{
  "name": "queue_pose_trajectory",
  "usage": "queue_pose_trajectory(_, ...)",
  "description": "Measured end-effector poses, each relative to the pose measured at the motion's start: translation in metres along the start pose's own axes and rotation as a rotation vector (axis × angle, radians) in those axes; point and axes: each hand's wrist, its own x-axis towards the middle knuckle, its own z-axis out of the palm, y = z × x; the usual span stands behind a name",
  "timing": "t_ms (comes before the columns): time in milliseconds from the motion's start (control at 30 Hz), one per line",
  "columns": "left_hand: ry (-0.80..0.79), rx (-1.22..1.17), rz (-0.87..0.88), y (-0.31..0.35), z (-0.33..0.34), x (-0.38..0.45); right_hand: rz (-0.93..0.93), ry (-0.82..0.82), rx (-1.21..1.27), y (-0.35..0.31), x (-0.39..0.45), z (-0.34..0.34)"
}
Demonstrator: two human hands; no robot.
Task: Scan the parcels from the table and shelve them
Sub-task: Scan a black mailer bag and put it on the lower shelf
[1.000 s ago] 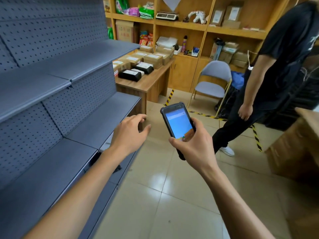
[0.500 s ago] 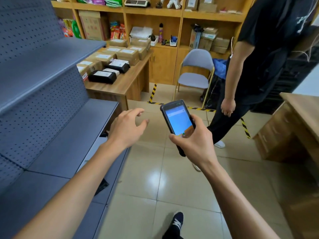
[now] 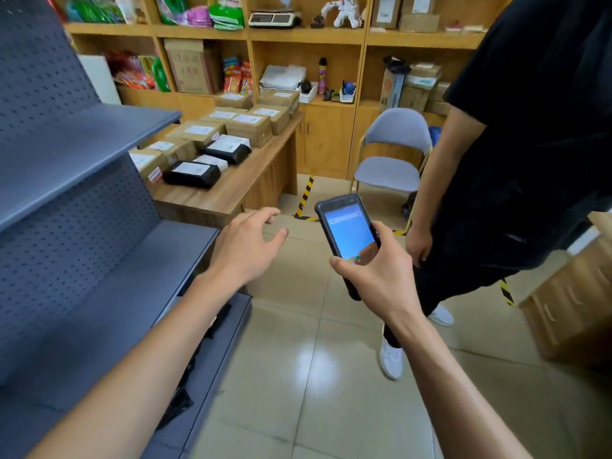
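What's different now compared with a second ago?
The wearer has walked toward the table, so its parcels look nearer. The left hand is still empty and reaching forward; the right hand still grips the scanner. Nothing was picked up or released.

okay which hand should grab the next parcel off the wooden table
Left, most likely. The left hand is empty, fingers spread, reaching toward the wooden table where the black bagged parcel lies nearest. The right hand grips the black handheld scanner.
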Motion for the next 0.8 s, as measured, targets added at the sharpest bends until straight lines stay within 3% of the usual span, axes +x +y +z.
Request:
queue_pose_trajectory(333,-0.011,-0.001,-0.092,-0.022,0.034,0.092,-0.005,-0.09,-0.025,0.034,0.109,0.028)
queue_pose_trajectory(800,0.026,-0.055,-0.211,-0.119,0.068,0.279,-0.012,-0.198,-0.068,0.037,0.304,0.139)
